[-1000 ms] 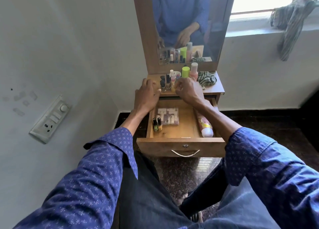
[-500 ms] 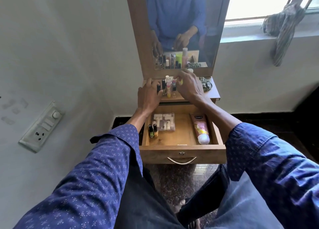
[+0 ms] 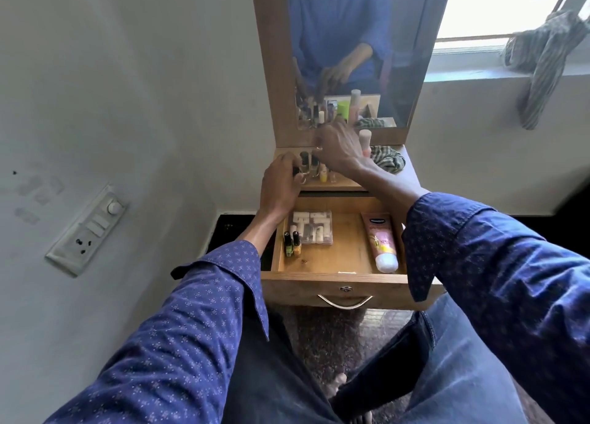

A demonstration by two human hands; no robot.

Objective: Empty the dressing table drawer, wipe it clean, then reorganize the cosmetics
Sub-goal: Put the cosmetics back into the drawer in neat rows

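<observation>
Drawer: open wooden drawer (image 3: 335,278) w/ curved metal handle, pulled out below the wooden dressing-table surface (image 3: 412,171).
Drawer, left: two small nail-polish bottles (image 3: 293,243), dark caps, one green & one yellow, lying side by side against left wall.
Drawer, back-left: clear flat plastic case (image 3: 310,227) w/ white pieces inside, just right of the bottles.
Drawer, right: pink squeeze tube (image 3: 381,241) w/ dark label at top & white cap, lying lengthwise, cap toward drawer front.
Surface, left-centre: cluster of small dark-capped glass bottles (image 3: 309,165), upright, w/ a small yellow bottle (image 3: 323,173) beside them.
Surface, right: tall pale pink bottle (image 3: 365,142), upright, partly behind right hand; striped green cloth (image 3: 388,160) bunched just beside it.
Left hand (image 3: 279,180): fingers curled round a dark-capped small bottle at left edge of the cluster.
Right hand (image 3: 338,147): over back of cluster, fingers bent down among the bottles; whether it pinched anything, cannot tell.
Mirror (image 3: 348,49): upright in wood frame behind the surface, reflecting hands & bottles.
Wall, left: white switch panel (image 3: 87,230) w/ dial & socket.
Window sill, right: striped cloth (image 3: 542,59) draped over the edge.
</observation>
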